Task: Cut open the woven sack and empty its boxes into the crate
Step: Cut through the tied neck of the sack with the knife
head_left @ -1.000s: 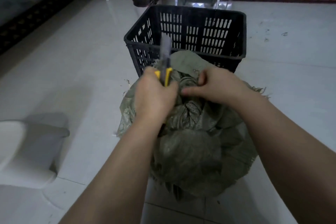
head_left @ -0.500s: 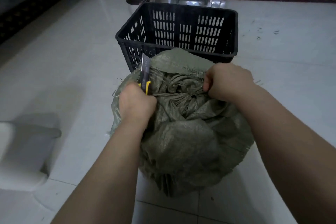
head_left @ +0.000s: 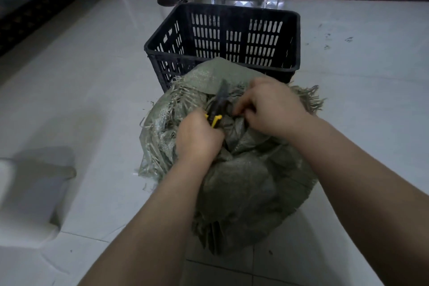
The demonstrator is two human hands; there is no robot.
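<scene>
Sack: the green woven sack [head_left: 250, 176] stands on the floor [head_left: 81, 81], bulging and bunched at its top, touching the near wall of the crate at its 12 o'clock side.
Crate: the black slotted crate [head_left: 222, 37] shows no boxes inside.
Left hand: the left hand [head_left: 199, 137] has its fingers closed around the yellow-handled cutter [head_left: 218, 105], the blade pointing toward 12 o'clock into the gathered neck.
Right hand: the right hand [head_left: 271, 107] has its fingers pinched together on the bunched fabric just at 3 o'clock of the blade.
Done: frayed strands hang loose at the sack's 10 o'clock edge.
Left: the opening looks unfinished; no boxes are visible, so emptying has not begun.
</scene>
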